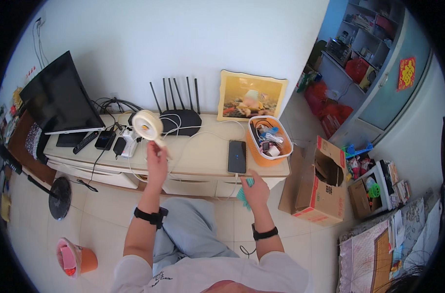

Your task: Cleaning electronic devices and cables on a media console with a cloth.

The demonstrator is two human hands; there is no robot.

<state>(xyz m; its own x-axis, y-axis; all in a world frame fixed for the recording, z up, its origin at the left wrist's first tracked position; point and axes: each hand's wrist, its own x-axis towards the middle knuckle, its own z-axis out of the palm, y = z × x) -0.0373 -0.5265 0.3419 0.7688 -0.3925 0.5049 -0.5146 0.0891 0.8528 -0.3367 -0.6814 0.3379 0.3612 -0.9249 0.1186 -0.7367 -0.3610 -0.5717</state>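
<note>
My left hand point(157, 166) grips the handle of a small cream handheld fan point(148, 125), held upright over the cabinet top in front of the router. A green-white cloth point(246, 194) is in my right hand point(256, 187), just off the cabinet's front edge. A smartphone point(237, 156) with a white cable plugged into its lower end lies on the cabinet point(207, 161) near that hand. Right of the phone, an orange-and-white plastic basket point(269, 161) holds cables, a watch and a white charger. White cables trail across the top behind the fan.
A black router point(182, 122) with several antennas and a framed picture point(252, 96) stand at the back. At left are a monitor point(61, 99), remote control point(85, 142), black box point(105, 140) and power strip point(130, 144). A cardboard box point(323, 197) and orange bin point(87, 259) stand on the floor.
</note>
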